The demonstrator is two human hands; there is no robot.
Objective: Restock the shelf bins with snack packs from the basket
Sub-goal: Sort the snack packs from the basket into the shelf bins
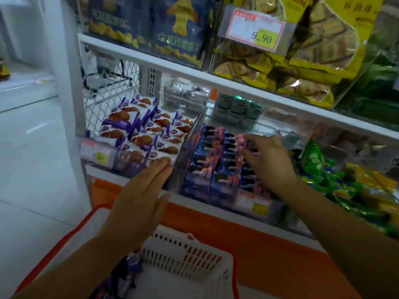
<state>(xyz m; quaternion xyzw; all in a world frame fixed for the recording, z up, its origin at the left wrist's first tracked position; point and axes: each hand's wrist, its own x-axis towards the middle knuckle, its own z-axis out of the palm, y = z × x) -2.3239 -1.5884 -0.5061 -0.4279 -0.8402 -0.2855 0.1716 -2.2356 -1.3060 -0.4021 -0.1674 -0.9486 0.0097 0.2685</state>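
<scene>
Step in hand: seating blue cookie packs (pixel 216 162) in the middle bin (pixel 278 209).
Right hand (pixel 269 162): fingers curled, apparently pinching one pack at the right end of the rows.
Left hand (pixel 140 190): fingers straight, pressed together, tips touching the front of the left bin (pixel 121 167) beside the divider.
Advice: stand each pack upright and snug against its row.
Basket (pixel 190 255): below the shelf, holding a few purple packs (pixel 127 275).
Nearby: purple-and-white cookie packs (pixel 140 137) fill the left bin; green packs (pixel 315 156) lie to the right.
Obstacle: the upper shelf (pixel 172 67) hangs low over the bins, likely limiting reach from above.
</scene>
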